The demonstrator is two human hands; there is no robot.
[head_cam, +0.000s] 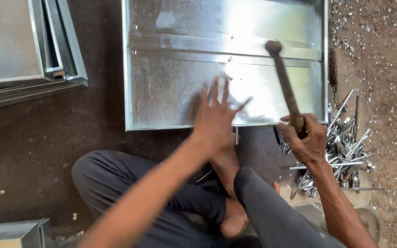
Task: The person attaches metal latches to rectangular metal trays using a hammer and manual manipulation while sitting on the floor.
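Hammering along the folded seam of the galvanized sheet-metal panel (pixel 180 92) lying on the dirt floor (pixel 33 138) — that looks like the step in hand. The left hand (pixel 214 120) presses flat, fingers spread; the right hand (pixel 305 138) wraps its grip around the hammer (pixel 285 82), head raised over the seam — likely calling for a square blow.

A sheet-metal workshop: galvanised panels (pixel 226 64) on a dirt floor (pixel 382 50); scrap offcuts (pixel 345 142) heaped beside them.
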